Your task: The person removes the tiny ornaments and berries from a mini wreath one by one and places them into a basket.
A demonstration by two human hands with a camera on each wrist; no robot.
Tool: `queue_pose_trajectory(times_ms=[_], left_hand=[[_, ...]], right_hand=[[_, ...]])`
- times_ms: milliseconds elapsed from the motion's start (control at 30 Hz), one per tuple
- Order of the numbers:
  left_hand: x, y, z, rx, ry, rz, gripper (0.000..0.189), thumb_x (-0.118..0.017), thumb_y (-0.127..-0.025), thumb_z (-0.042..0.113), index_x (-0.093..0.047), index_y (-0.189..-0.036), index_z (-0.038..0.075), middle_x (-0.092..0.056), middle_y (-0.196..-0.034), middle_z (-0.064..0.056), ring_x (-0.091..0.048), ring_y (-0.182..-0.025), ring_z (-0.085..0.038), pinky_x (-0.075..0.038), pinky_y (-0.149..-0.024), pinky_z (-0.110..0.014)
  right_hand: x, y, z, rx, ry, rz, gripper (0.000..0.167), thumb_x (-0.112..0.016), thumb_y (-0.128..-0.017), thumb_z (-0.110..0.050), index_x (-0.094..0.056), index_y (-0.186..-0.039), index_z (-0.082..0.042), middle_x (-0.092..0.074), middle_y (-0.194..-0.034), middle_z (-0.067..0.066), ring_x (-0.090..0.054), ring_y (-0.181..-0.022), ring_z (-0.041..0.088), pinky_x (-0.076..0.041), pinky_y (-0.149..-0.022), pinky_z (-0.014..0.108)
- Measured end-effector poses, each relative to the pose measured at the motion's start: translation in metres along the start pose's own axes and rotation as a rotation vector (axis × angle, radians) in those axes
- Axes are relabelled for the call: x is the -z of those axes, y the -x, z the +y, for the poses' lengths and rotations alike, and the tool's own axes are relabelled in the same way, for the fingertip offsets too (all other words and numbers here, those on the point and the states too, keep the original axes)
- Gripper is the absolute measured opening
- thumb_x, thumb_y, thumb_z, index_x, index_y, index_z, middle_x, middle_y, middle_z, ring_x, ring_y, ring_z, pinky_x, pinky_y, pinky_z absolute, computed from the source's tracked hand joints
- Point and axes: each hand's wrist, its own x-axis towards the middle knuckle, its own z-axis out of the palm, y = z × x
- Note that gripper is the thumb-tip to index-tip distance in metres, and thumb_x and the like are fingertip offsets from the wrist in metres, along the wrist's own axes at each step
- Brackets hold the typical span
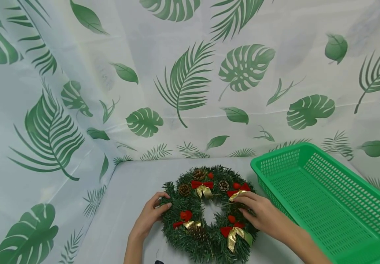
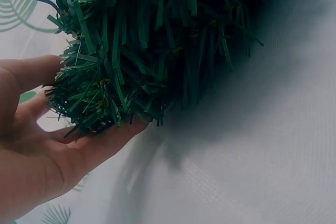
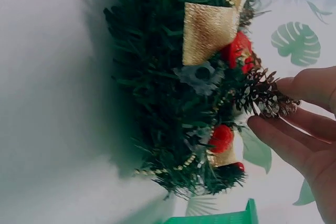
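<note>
A green Christmas wreath [image 1: 173, 227], trimmed with red-and-gold bows, red berries and pine cones, lies on the white cloth. At its left edge my left hand [image 1: 148, 214] grips a tuft of the greenery; the left wrist view shows the fingers [image 2: 110, 145] on either side of the bristly tip. My right hand [image 1: 264, 212] reaches over the wreath's right side. In the right wrist view, its thumb and fingers pinch a pine cone [image 3: 265, 95] beside a red and gold bow [image 3: 210, 30]. From the head view this cone is hidden under the hand.
A green plastic basket [image 1: 329, 209] stands to the right, close to the right forearm. White cloth [image 1: 110, 220] printed with leaves at its back and left covers the surface and walls. A small dark object [image 1: 158, 262] shows at the bottom edge.
</note>
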Motion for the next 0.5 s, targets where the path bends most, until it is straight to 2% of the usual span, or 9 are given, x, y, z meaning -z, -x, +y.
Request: queue_pose_trajectory(times_ms=[200,467,500], left_hand=[[0.0,-0.002,-0.003,0.004,0.005,0.007,0.032,-0.069,-0.1,0.027,-0.059,-0.125,0.009,-0.036,-0.159,-0.028,-0.06,-0.108,-0.027,-0.051,-0.071,-0.039],[0.001,-0.004,-0.005,0.014,0.004,-0.004,0.033,-0.069,-0.1,0.028,-0.058,-0.126,0.01,-0.036,-0.159,-0.027,-0.058,-0.105,-0.026,-0.05,-0.07,-0.038],[0.001,-0.004,-0.005,0.015,0.005,-0.006,0.034,-0.069,-0.1,0.028,-0.058,-0.126,0.01,-0.036,-0.159,-0.027,-0.058,-0.106,-0.026,-0.05,-0.07,-0.038]], right_hand=[[0.012,-0.005,0.001,0.016,0.012,0.028,0.049,-0.088,-0.066,0.011,-0.073,-0.11,-0.003,-0.069,-0.106,0.009,-0.069,-0.082,0.019,-0.049,-0.062,0.017],[0.027,-0.008,0.005,0.028,0.004,0.062,0.053,-0.085,-0.062,0.015,-0.073,-0.11,-0.002,-0.07,-0.103,0.009,-0.067,-0.076,0.016,-0.045,-0.059,0.015],[0.029,-0.008,0.006,0.041,0.0,0.069,0.048,-0.084,-0.066,0.014,-0.073,-0.11,-0.002,-0.07,-0.103,0.009,-0.067,-0.075,0.016,-0.045,-0.059,0.014]])
